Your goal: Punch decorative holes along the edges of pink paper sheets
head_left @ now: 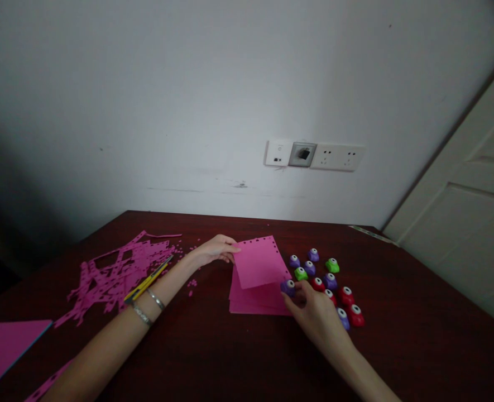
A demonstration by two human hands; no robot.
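Observation:
My left hand (219, 249) pinches the upper left edge of a pink paper sheet (259, 262), lifted at a tilt over other pink sheets (250, 304). Small punched holes run along the sheet's top and right edges. In my right hand (311, 304) is a purple craft punch (288, 287), held between thumb and fingers at the sheet's lower right corner. Whether the paper sits inside its slot I cannot tell. Just right of the sheet stand several more craft punches (330, 281) in purple, green and red, some partly hidden behind my right hand.
Pink paper strips with holes (121, 273) lie heaped at the left, with punched bits (192, 285) scattered nearby. A yellow utility knife (148, 282) rests beside my left forearm. A larger pink sheet (8, 352) is at the near left. Wall sockets (337, 157) are behind the table.

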